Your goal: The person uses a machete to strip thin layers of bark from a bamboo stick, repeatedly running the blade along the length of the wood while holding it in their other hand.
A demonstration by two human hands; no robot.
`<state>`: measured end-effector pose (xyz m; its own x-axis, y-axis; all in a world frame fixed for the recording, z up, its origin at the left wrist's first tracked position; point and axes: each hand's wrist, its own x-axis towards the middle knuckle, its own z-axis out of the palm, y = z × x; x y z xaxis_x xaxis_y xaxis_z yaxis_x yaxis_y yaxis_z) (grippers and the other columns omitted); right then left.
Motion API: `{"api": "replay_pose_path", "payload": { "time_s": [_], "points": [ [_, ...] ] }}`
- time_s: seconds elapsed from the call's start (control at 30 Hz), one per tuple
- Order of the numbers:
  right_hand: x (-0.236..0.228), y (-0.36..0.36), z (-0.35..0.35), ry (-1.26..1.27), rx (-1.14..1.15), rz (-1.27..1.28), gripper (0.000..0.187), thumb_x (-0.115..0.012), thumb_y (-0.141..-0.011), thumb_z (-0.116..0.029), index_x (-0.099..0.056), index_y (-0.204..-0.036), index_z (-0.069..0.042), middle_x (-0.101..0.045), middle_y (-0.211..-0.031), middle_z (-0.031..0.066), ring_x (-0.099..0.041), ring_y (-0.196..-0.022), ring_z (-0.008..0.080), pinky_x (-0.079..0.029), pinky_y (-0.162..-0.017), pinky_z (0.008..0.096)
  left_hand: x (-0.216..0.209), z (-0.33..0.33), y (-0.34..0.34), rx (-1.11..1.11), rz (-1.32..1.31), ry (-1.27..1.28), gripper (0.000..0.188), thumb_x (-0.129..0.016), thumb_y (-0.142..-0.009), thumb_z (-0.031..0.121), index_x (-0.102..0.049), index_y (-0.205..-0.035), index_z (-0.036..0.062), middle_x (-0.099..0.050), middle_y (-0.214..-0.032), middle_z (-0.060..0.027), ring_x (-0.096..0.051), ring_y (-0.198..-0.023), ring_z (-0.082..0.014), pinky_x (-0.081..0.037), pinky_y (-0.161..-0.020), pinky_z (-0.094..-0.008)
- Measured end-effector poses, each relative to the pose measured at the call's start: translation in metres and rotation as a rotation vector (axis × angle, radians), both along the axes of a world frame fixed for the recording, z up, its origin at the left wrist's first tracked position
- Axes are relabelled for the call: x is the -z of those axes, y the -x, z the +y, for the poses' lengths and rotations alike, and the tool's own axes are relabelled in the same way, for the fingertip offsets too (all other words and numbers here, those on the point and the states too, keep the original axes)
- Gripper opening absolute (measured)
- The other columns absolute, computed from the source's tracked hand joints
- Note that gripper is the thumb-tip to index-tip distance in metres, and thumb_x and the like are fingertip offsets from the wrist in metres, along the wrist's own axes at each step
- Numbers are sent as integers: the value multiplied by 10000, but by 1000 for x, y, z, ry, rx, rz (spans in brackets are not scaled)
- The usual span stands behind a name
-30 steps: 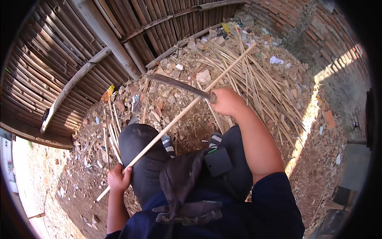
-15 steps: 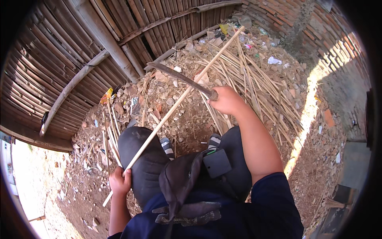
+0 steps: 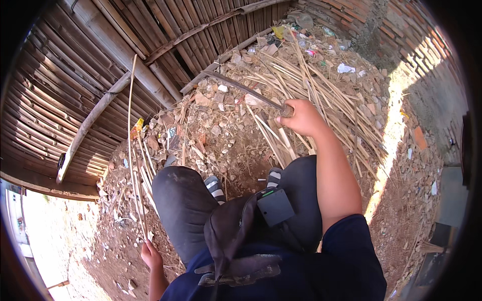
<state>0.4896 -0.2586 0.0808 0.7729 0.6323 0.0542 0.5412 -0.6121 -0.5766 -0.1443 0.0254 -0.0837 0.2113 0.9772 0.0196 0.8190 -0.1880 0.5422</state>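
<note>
My right hand (image 3: 305,118) is closed round the short handle of a long knife (image 3: 246,90). Its dark, narrow blade points up and to the left over the rubble, touching nothing that I can make out. Down at the left, beside my knee, my left hand (image 3: 152,256) pinches the lower end of a long, thin bamboo strip (image 3: 129,115). The strip stands up with a slight bend, its far end in front of the bamboo wall. Close beside it several more pale strips (image 3: 144,168) lean together.
A large heap of split bamboo strips (image 3: 321,93) lies beyond my right hand on stony ground (image 3: 221,135). A bamboo wall (image 3: 65,90) rises at the left, a brick wall (image 3: 346,22) at the back right. Scraps of litter (image 3: 345,68) lie about. A small black box (image 3: 275,206) rests on my lap.
My left hand has moved down, and its strip has swung left, away from the knife, to beside the leaning strips. The right hand with the knife has shifted slightly right.
</note>
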Motion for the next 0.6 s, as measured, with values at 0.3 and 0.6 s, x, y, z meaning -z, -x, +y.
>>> {"api": "replay_pose_path", "payload": {
  "time_s": [0.3,0.6],
  "points": [
    [-18,-10,-38,-191,189,-74,463,-803,-788,-335,-708,-1110,-16,-722,-893,182,-688,-820,319,-513,-770,407,108,-20,133,-132,654,372,744,-744,-803,516,-550,-1309,6,-655,-1116,-244,-613,-1125,-391,-471,-992,-488],
    [128,-45,-181,-439,700,124,366,-803,-787,-261,-690,-984,26,-703,-818,125,-657,-753,240,-504,-750,373,110,-24,53,45,384,785,716,-743,-810,497,-558,-1295,4,-659,-1094,-236,-620,-1097,-378,-481,-966,-479]
  ]
}}
